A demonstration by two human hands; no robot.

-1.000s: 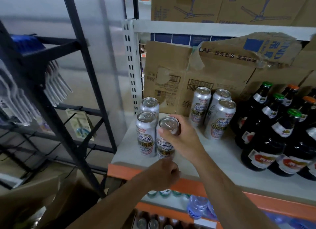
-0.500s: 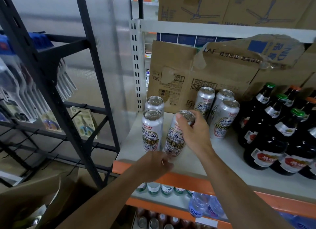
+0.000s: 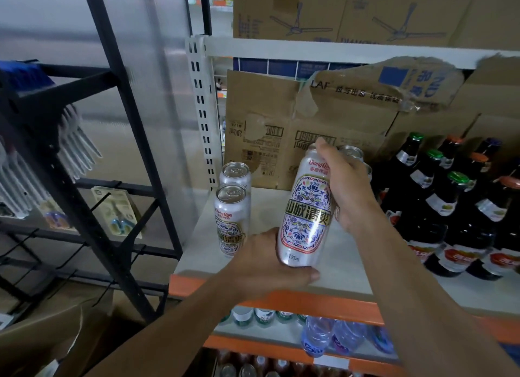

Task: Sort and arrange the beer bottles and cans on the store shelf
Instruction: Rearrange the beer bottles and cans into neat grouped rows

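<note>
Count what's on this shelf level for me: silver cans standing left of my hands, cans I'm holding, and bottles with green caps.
Standing silver cans: 2
Held can, gripped by left hand and right hand: 1
Green-capped bottles: 3
Total: 6
Not counted: the partly hidden cans behind the right hand.

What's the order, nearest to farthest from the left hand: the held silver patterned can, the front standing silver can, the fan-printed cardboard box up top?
1. Held silver patterned can: gripped at its base by the left hand.
2. Front standing silver can: just left, on the shelf.
3. Fan-printed cardboard box: highest up, at the back.
</note>
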